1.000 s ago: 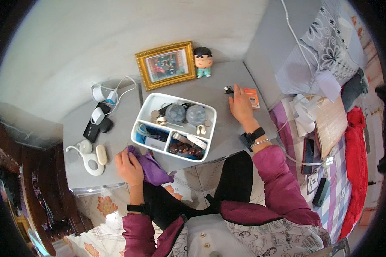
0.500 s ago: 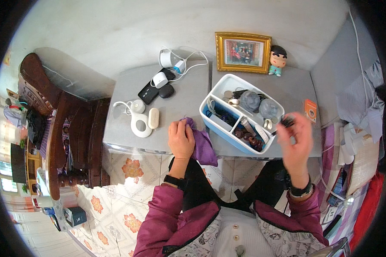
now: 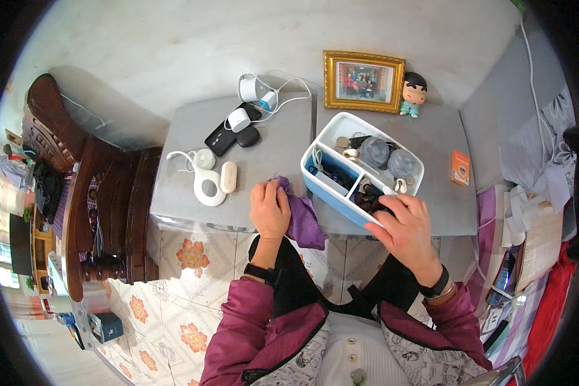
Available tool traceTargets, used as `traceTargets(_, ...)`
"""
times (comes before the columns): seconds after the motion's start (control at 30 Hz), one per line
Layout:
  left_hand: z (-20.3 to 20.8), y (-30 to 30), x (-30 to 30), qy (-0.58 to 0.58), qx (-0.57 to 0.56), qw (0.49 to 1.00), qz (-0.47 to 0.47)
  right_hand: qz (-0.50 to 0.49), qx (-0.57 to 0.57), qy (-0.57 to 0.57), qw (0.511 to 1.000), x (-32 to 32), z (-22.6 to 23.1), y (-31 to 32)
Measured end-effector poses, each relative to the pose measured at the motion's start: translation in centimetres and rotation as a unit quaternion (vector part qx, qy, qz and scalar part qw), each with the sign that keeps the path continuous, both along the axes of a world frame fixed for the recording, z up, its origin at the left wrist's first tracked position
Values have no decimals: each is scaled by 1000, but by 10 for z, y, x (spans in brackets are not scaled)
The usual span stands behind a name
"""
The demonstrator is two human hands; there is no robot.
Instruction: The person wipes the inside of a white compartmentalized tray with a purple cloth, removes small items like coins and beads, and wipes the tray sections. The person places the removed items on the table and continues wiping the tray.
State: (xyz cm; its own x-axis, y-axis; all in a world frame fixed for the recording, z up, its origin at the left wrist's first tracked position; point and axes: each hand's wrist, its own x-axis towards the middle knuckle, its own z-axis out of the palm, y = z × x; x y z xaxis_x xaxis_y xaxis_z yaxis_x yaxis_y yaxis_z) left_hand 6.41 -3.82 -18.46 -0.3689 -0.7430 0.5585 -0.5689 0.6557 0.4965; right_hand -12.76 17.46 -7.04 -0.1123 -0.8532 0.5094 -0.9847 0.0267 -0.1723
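My left hand [image 3: 270, 209] is closed on a purple cloth [image 3: 307, 225] at the table's front edge. To its right stands a blue and white divided storage box [image 3: 331, 201]. My right hand [image 3: 406, 233] reaches over the box's front right corner, its fingers bent into the compartment of dark brown items [image 3: 368, 195]. What its fingertips hold is hidden. In the back compartment lie two round translucent grey pieces [image 3: 374, 152], coins and small white items. The front left compartment holds a white cable [image 3: 316, 157] and dark cords.
Left of the box are a black phone [image 3: 220, 138], a white charger [image 3: 238, 120], a white ring-shaped device [image 3: 208, 186] and an oval cream case [image 3: 228, 177]. A gold picture frame [image 3: 329, 80] and a figurine [image 3: 413, 96] stand behind. An orange packet [image 3: 460, 168] lies right.
My right hand has moved left with a small dark thing, from beside the box into its front right compartment. My left hand stays on the purple cloth.
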Motion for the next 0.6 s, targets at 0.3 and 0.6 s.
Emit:
traceTargets(0.3, 2, -5, 12, 89, 98, 988, -74, -42, -52, -38, 997, 3, -2, 13)
traceTargets(0.6, 45, -61, 76, -224, 121, 942, 216, -191, -87, -144, 967, -3, -20, 84)
